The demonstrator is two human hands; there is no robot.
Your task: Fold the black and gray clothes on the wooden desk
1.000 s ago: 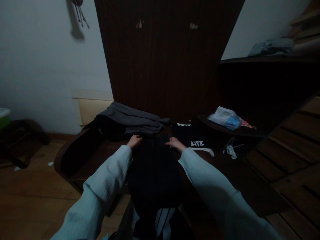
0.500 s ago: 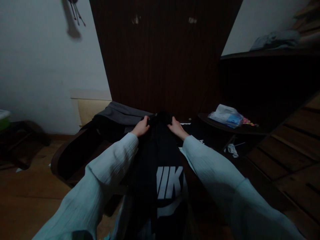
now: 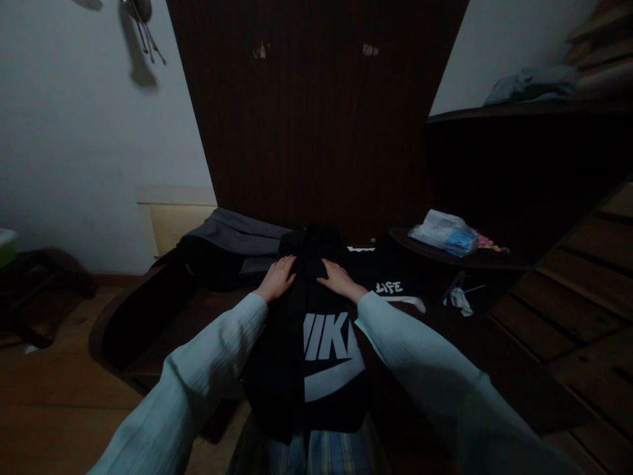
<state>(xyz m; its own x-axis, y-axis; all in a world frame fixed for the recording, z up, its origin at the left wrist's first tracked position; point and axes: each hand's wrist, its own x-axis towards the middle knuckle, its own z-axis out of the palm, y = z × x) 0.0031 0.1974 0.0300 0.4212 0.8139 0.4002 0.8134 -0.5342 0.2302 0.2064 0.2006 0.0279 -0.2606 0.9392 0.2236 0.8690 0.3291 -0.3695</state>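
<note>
A black garment with large white NIKE-style lettering (image 3: 326, 369) lies lengthwise before me, its lower end hanging over the front edge of the dark wooden bench (image 3: 173, 330). My left hand (image 3: 278, 277) rests on its left side, fingers stretched out flat. On the right side of the cloth lies my right hand (image 3: 339, 278), also flat, with the thumb apart. Neither hand grips anything. To the right is another black garment marked LIFE (image 3: 390, 280). A grey and black garment (image 3: 232, 234) is heaped at the back left.
A dark wooden panel (image 3: 316, 132) rises behind the bench. On a low shelf to the right sit a plastic packet (image 3: 445, 232) and a crumpled white scrap (image 3: 459, 301) below it. Folded cloth (image 3: 531, 84) lies on the upper shelf. A dark stool (image 3: 34, 284) stands far left.
Both hands have let go of the garment's far end, drawn slightly toward me and flattened on it. The garment now lies lower and flatter, its lettering fuller in view.
</note>
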